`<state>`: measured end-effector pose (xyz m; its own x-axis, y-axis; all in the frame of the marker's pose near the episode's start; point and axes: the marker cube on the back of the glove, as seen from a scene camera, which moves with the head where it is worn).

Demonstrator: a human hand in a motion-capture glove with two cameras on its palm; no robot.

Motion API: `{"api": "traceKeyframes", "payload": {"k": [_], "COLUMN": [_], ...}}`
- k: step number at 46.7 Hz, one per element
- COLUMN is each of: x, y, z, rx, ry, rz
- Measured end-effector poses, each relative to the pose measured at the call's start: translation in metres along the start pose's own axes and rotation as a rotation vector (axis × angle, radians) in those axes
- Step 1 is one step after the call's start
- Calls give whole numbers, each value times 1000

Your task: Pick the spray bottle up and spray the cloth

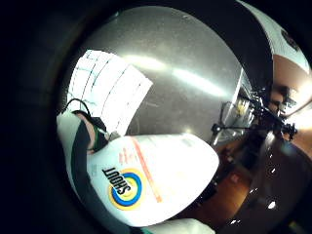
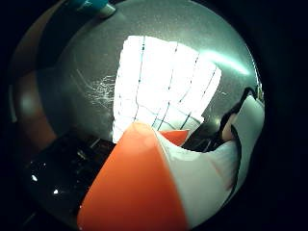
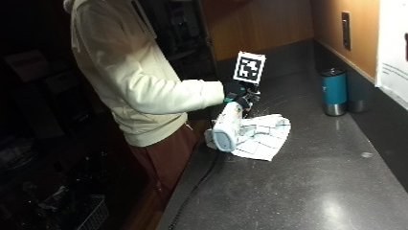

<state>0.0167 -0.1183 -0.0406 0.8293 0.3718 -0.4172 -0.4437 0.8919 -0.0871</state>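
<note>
Your gloved right hand (image 3: 237, 93) holds the spray bottle (image 3: 227, 128) above the cloth (image 3: 258, 135) at the desk's (image 3: 331, 182) near edge.

Your grip is clenched around the bottle's neck, its white body hanging tilted over the cloth's edge nearest you. The white, grid-lined cloth lies crumpled flat on the dark desk. From your palm, the bottle's label (image 1: 126, 187) and orange part (image 2: 134, 187) loom close. A teal tumbler (image 3: 334, 91) stands well apart by the back wall.

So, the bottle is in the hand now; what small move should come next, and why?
Probably squeeze the trigger. The right hand already holds the bottle lifted off the counter, tilted, its top end over the cloth, so a spray would likely land there.
</note>
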Motion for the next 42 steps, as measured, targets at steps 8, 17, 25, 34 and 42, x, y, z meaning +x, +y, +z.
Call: {"api": "traceKeyframes", "payload": {"k": [8, 17, 25, 34, 42], "x": [-3, -30, -57, -122, -184], "y": [10, 34, 46, 42, 11], "z": [-15, -77, -132, -165, -152], "rx": [55, 324, 492, 521, 535], "ry": [-94, -523, -1024, -1478, -1506], "rz": [-22, -76, -192, -384, -485]}}
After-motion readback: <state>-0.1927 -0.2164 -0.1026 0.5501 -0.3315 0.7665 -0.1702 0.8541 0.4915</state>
